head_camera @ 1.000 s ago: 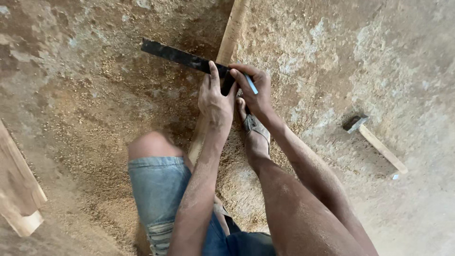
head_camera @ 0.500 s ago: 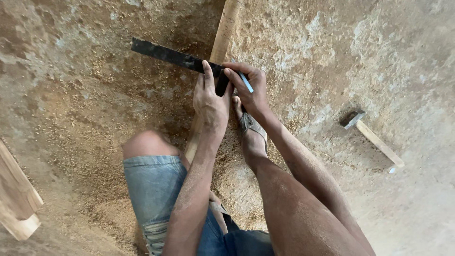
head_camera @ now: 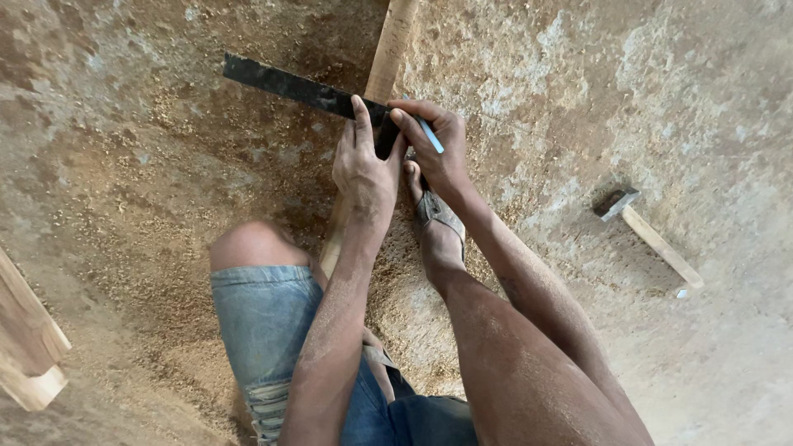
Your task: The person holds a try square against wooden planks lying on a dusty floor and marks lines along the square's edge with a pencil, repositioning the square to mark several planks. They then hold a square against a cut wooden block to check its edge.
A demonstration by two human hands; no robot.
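Observation:
A long narrow wooden strip (head_camera: 391,45) lies on the ground and runs away from me. A black metal square (head_camera: 285,83) sits across it, its blade pointing left. My left hand (head_camera: 363,169) presses down on the square where it crosses the wood. My right hand (head_camera: 436,147) holds a light blue pencil (head_camera: 429,135) with its tip against the square's edge on the strip. My sandalled foot (head_camera: 438,223) stands just behind the hands, beside the strip.
Sawdust covers the concrete floor (head_camera: 124,206) around my bent knee (head_camera: 252,244) in blue denim shorts. A hammer (head_camera: 648,235) with a wooden handle lies to the right. The ends of two wooden boards (head_camera: 29,351) jut in at the lower left.
The view has shifted slightly, so everything sits a little lower and to the left in the picture. Both hands stay on the square and pencil at the same spot on the strip.

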